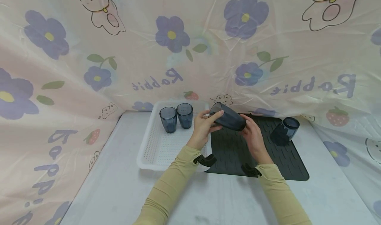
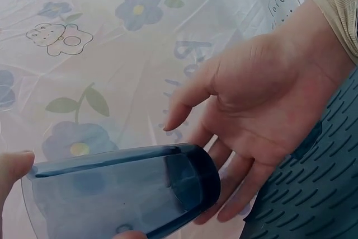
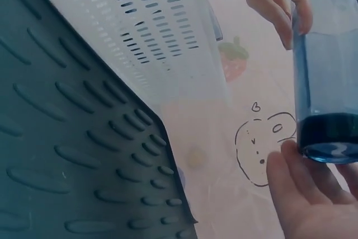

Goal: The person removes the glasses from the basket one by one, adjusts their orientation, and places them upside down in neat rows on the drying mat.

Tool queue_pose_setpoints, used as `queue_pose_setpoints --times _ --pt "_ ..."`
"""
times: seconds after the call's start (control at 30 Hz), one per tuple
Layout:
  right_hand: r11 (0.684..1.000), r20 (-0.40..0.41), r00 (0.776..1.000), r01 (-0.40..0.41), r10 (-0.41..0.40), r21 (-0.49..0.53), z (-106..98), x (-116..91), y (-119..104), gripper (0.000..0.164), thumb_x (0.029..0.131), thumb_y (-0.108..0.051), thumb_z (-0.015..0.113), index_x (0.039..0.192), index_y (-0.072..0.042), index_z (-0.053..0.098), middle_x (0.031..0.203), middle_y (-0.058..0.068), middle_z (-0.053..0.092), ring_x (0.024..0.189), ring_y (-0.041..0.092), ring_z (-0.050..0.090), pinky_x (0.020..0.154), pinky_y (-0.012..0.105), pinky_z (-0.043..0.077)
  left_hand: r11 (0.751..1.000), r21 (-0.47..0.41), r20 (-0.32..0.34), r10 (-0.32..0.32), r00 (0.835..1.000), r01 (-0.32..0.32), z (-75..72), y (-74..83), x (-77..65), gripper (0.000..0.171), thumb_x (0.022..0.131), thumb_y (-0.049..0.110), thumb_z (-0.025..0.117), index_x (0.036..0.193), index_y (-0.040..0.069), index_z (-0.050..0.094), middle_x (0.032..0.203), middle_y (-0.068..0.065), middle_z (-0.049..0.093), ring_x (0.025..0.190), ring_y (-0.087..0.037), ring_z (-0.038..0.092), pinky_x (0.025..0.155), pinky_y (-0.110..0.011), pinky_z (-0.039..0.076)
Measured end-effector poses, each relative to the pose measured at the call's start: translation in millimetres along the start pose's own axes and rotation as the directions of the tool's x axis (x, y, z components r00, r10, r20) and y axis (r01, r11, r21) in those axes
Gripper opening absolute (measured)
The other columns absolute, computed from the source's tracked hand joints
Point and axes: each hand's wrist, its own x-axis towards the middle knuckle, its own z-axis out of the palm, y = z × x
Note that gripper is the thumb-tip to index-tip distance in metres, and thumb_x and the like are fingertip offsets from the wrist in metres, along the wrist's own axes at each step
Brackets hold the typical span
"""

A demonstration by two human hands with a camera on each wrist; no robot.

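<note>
A tilted blue glass tumbler point(image 1: 230, 118) is held above the seam between the white basket and the dark mat, mouth up and to the left. My left hand point(image 1: 203, 127) grips it close to the rim, thumb on the near side. At the thick base is my right hand point(image 1: 254, 139); in the left wrist view its palm faces the camera and its extended fingers point(image 2: 224, 194) reach behind the base. The right wrist view shows fingertips touching the bottom of the tumbler point(image 3: 330, 88), the thumb standing apart from the glass.
Two similar tumblers, one at left point(image 1: 168, 119) and one beside it point(image 1: 185, 115), stand upright in the white perforated basket point(image 1: 145, 152). Another tumbler point(image 1: 285, 131) rests upside down on the dark ridged mat point(image 1: 229, 155). A patterned curtain point(image 1: 205, 63) hangs behind the white table point(image 1: 119, 185).
</note>
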Motion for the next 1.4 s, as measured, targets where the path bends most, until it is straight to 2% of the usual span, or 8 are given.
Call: queue_pose_setpoints --times 0.17,0.27,0.43,0.53,0.73,0.93,1.13,1.4 --pt "0.994 0.042 0.999 -0.031 0.026 0.103 1 1 6 0.043 0.106 -0.032 0.032 0.142 -0.011 0.042 0.132 0.007 0.046 0.109 0.019 0.059 0.095 0.033 0.049 1.0 0.003 -0.002 0.001 1.0 -0.001 -1.6 -0.4 -0.6 0.071 0.076 0.02 0.083 0.135 0.007 0.046 0.109 -0.017 0.051 0.069 -0.018 0.058 0.074 -0.04 0.058" --pt "0.991 0.048 0.998 -0.052 0.046 0.12 3 2 8 0.042 0.106 -0.033 0.035 0.141 -0.012 0.043 0.133 0.01 0.043 0.109 0.022 0.059 0.096 0.036 0.049 1.0 0.009 0.0 0.001 1.0 -0.001 -3.3 -1.6 -0.8 0.074 0.076 0.02 0.083 0.136 0.006 0.045 0.109 -0.016 0.051 0.068 -0.017 0.057 0.074 -0.04 0.058" --pt "0.993 0.034 0.997 -0.072 0.069 0.095 4 2 9 0.045 0.103 -0.03 0.046 0.142 -0.01 0.041 0.134 0.011 0.041 0.11 0.021 0.058 0.094 0.032 0.05 1.0 0.014 0.002 -0.004 1.0 0.004 -7.0 -3.2 -1.7 0.075 0.076 0.021 0.083 0.138 0.005 0.043 0.11 -0.016 0.05 0.069 -0.016 0.051 0.074 -0.04 0.058" --pt "0.992 0.017 0.997 -0.074 0.072 0.1 5 3 9 0.048 0.1 -0.027 0.053 0.142 -0.01 0.04 0.134 0.011 0.041 0.113 0.019 0.055 0.093 0.03 0.05 1.0 0.011 0.019 -0.008 1.0 0.008 -7.7 -2.6 -1.6 0.078 0.077 0.022 0.083 0.14 0.004 0.041 0.114 -0.017 0.049 0.073 -0.018 0.054 0.075 -0.04 0.058" --pt "0.994 -0.01 1.0 -0.022 0.024 0.11 5 3 10 0.051 0.097 -0.02 0.057 0.143 -0.007 0.039 0.137 0.012 0.038 0.117 0.02 0.05 0.09 0.027 0.052 1.0 -0.003 0.066 -0.031 0.997 0.031 -8.7 1.4 -1.5 0.072 0.08 0.016 0.079 0.14 0.004 0.04 0.118 -0.019 0.048 0.082 -0.024 0.058 0.078 -0.042 0.057" --pt "0.996 -0.029 1.0 0.013 -0.01 0.088 5 0 9 0.056 0.097 -0.018 0.057 0.146 -0.006 0.033 0.132 0.01 0.042 0.113 0.017 0.052 0.087 0.024 0.052 0.997 0.015 0.116 -0.073 0.991 0.072 -9.9 4.9 -0.9 0.073 0.084 0.013 0.074 0.143 0.002 0.033 0.124 -0.019 0.044 0.096 -0.031 0.06 0.082 -0.045 0.056" --pt "0.993 -0.03 0.996 0.09 -0.088 0.079 6 -1 8 0.053 0.096 -0.007 0.058 0.145 -0.011 0.038 0.132 0.01 0.045 0.104 0.016 0.057 0.081 0.025 0.053 0.995 0.039 0.131 -0.097 0.987 0.093 -12.3 5.6 0.1 0.071 0.087 0.014 0.07 0.143 0.0 0.03 0.13 -0.018 0.041 0.11 -0.034 0.056 0.086 -0.046 0.054" --pt "0.981 -0.073 0.986 0.155 -0.147 0.12 7 0 2 0.054 0.092 0.003 0.06 0.142 -0.011 0.043 0.129 0.01 0.049 0.101 0.016 0.059 0.082 0.024 0.053 0.989 0.096 0.13 -0.123 0.984 0.111 -18.2 3.8 1.1 0.067 0.085 0.02 0.073 0.139 0.001 0.038 0.127 -0.017 0.048 0.11 -0.032 0.058 0.084 -0.044 0.055"
